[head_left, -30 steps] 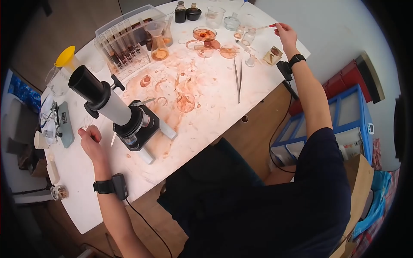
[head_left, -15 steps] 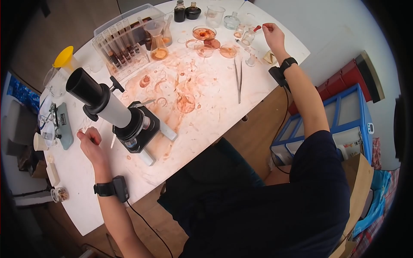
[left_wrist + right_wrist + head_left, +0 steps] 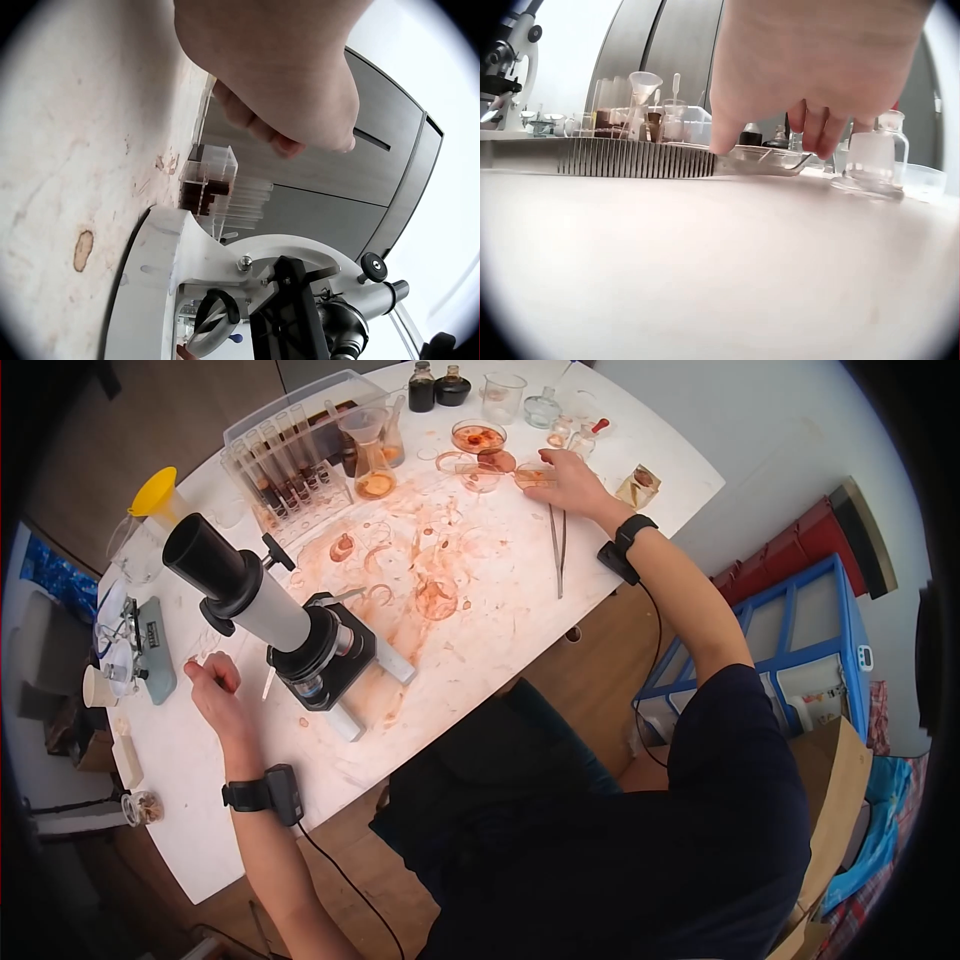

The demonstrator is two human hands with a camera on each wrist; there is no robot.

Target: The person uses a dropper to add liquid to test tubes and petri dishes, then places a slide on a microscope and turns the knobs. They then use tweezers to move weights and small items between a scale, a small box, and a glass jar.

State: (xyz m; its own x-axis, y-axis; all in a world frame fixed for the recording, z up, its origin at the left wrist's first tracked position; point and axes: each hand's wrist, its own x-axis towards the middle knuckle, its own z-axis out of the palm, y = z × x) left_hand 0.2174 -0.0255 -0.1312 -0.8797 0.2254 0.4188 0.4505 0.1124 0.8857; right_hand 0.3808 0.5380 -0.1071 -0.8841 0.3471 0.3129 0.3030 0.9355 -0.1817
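My right hand reaches over a small clear dish with an orange tint, its thumb and fingers spread at the rim. The right wrist view has the fingers pointing down, the ribbed metal tweezers lying in front and a clear glass stopper to the right. Behind the hand, a dropper's red bulb tops a small glass bottle. My left hand rests on the table left of the microscope, fingers loosely curled, nothing visible in them.
At the back stand a test tube rack, a flask with a funnel, dark bottles, a beaker and a stained petri dish. A balance and a yellow funnel are at the left. Orange stains mark the tabletop.
My right hand has let go of the red-bulbed dropper, which now stands in the small bottle, and has moved left and nearer to the small dish. The left hand has stayed put.
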